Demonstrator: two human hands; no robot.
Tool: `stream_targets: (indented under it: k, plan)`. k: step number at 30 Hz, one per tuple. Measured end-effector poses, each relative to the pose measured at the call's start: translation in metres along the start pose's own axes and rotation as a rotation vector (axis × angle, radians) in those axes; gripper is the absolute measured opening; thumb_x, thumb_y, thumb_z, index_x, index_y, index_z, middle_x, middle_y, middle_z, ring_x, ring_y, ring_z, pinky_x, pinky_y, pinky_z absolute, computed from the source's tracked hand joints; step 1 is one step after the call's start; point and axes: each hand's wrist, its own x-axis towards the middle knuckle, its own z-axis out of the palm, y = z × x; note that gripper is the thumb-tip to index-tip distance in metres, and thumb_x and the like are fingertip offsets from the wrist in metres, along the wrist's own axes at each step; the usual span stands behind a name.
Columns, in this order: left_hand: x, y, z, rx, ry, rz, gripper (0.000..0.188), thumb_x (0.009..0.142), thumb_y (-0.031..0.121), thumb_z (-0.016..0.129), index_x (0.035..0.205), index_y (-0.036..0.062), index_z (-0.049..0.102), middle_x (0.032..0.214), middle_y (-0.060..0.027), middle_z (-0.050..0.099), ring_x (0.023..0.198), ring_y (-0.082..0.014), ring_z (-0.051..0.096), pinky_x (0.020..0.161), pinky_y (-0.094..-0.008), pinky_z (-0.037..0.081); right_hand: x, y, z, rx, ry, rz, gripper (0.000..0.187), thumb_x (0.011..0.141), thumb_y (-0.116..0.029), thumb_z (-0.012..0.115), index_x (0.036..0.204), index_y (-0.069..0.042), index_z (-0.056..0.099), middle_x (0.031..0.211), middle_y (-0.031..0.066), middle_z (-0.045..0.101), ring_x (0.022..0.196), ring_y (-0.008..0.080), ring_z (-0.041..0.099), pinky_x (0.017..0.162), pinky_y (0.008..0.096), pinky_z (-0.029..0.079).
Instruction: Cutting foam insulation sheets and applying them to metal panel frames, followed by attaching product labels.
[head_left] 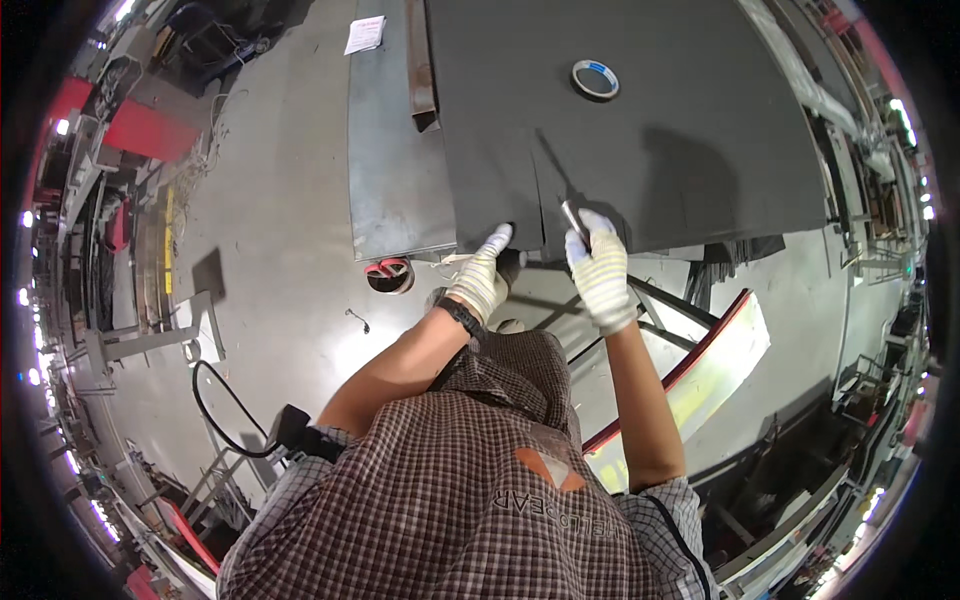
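A large black sheet (640,130) lies over the table, with a straight slit (541,205) running in from its near edge. My left hand (482,280), in a white-and-yellow striped glove, is closed at that edge, left of the slit. Its thumb rests on top of the sheet; the other fingers are partly hidden beside a dark patch. To the right of the slit, my gloved right hand (602,275) grips a slim silver utility knife (572,215), which points away from me. Its tip is hard to make out against a dark shadow.
A roll of tape (595,80) lies on the sheet's far part. Along the left are a metal bar (421,70), bare metal tabletop (395,190) and white papers (365,35). Red-handled scissors (385,268) sit in a round holder at the near left edge. A red-edged panel (700,370) leans at right.
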Motion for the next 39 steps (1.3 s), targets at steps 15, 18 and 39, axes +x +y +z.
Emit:
stream_targets:
  k: [15,18,39]
  plan:
    - [-0.001,0.208,0.077,2.511,-0.395,1.462,0.051,0.075,0.023,0.07,0.123,0.0104,0.057,0.138,-0.0172,0.045,0.13,-0.0321,0.042,0.101,-0.0449,0.04,-0.055,-0.167,0.03,-0.214,-0.269,0.198,0.035,0.093,-0.016,0.052,0.127,-0.008,0.054,0.097,0.0237,0.065,0.083,0.0406,0.063,0.07,0.0445,0.05]
    - [0.021,0.216,0.092,2.635,-0.428,1.389,0.047,0.076,0.027,0.07,0.117,0.0073,0.06,0.126,-0.0185,0.054,0.12,-0.0322,0.051,0.1,-0.0437,0.04,-0.051,-0.189,0.038,-0.272,-0.291,0.306,0.038,0.091,-0.01,0.053,0.128,-0.008,0.053,0.103,0.0233,0.065,0.085,0.04,0.064,0.072,0.0433,0.051]
    - [0.016,0.225,0.073,2.414,-0.569,1.357,0.046,0.083,0.025,0.061,0.122,0.0014,0.056,0.129,-0.0192,0.054,0.119,-0.0338,0.053,0.101,-0.0423,0.04,-0.01,-0.2,0.065,-0.46,-0.325,0.291,0.033,0.092,-0.012,0.051,0.125,-0.01,0.055,0.094,0.0228,0.065,0.078,0.039,0.064,0.066,0.0448,0.051]
